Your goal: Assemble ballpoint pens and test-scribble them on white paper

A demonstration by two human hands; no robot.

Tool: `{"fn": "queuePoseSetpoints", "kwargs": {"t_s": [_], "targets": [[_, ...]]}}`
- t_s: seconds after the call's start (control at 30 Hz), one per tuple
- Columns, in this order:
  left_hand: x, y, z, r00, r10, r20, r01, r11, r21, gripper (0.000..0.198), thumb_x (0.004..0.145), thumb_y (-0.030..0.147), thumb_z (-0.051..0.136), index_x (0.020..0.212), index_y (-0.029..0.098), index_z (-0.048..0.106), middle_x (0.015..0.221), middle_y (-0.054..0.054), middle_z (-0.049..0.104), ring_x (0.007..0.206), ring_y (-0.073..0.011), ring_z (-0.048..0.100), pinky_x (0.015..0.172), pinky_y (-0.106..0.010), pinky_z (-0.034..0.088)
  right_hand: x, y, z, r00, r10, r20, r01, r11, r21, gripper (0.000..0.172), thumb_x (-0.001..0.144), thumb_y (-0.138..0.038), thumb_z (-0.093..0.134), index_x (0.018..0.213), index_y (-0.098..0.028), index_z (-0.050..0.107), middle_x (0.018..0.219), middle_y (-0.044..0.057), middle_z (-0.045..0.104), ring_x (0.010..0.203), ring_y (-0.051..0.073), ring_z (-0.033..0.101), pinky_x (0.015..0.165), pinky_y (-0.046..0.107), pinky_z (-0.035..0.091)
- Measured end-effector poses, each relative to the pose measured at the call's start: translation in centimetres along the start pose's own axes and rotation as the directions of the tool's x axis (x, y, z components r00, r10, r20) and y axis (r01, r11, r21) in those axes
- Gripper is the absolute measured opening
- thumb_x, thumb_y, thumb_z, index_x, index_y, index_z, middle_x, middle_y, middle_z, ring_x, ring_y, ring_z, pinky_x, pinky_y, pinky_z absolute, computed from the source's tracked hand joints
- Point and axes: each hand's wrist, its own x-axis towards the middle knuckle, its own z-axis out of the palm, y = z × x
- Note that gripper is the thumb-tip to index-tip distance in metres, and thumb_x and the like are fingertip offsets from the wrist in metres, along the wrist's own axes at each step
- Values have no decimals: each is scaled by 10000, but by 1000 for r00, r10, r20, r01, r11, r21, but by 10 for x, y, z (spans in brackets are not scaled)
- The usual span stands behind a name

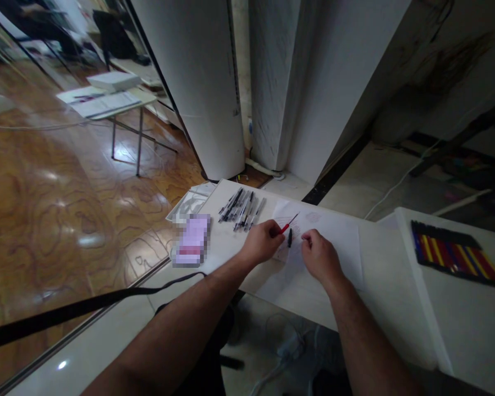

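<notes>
My left hand (pixel 262 241) is closed around a red pen (pixel 289 223) whose tip points up and to the right over a white sheet of paper (pixel 334 236). A small black pen cap (pixel 289 237) lies on the paper between my hands. My right hand (pixel 319 256) rests curled on the sheet just right of the cap, fingers pinched together; what they hold, if anything, is hidden. A row of several dark pens (pixel 242 209) lies on the white table (pixel 379 308) behind my left hand.
A blurred pink-white object (pixel 192 240) lies at the table's left edge. A tray of coloured pens (pixel 454 253) sits on a second white surface at right. White pillars (pixel 202 82) stand behind; a small table with papers (pixel 107 99) is on the wooden floor at left. A black strap (pixel 86 305) crosses below.
</notes>
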Motion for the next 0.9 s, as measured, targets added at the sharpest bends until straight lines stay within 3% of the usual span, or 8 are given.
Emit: {"fn": "queuePoseSetpoints", "kwargs": {"t_s": [0.23, 0.43, 0.63, 0.9], "targets": [[-1, 1, 1, 999, 50, 9, -50, 998, 28, 91, 770, 260, 613, 787, 178, 648, 731, -9, 665, 658, -134, 563, 601, -243, 377, 5, 2, -4, 988, 99, -119, -38, 902, 429, 206, 798, -242, 543, 957, -211, 672, 779, 25, 687, 672, 166, 623, 647, 284, 473], [-3, 2, 1, 991, 133, -17, -130, 987, 94, 74, 759, 246, 633, 793, 186, 659, 756, -19, 679, 670, -143, 578, 608, -248, 381, 11, 1, -9, 959, 278, -62, -119, 588, 800, 218, 744, -307, 640, 918, -175, 633, 760, 35, 689, 562, 129, 579, 446, 224, 417], [-2, 0, 3, 984, 171, -43, -165, 980, 112, 56, 744, 228, 654, 779, 185, 649, 751, -18, 664, 679, -143, 573, 614, -243, 388, 13, -1, -18, 918, 388, -76, -89, 389, 917, 228, 685, -285, 706, 861, -168, 619, 757, 34, 698, 564, 104, 566, 428, 195, 402], [-2, -1, 4, 979, 200, -39, -194, 973, 124, 60, 731, 213, 669, 779, 185, 644, 739, -13, 640, 675, -142, 552, 604, -241, 372, 13, 0, -20, 904, 413, -113, -41, 346, 937, 223, 684, -261, 720, 863, -161, 631, 762, 35, 699, 566, 96, 559, 435, 195, 404]]}}
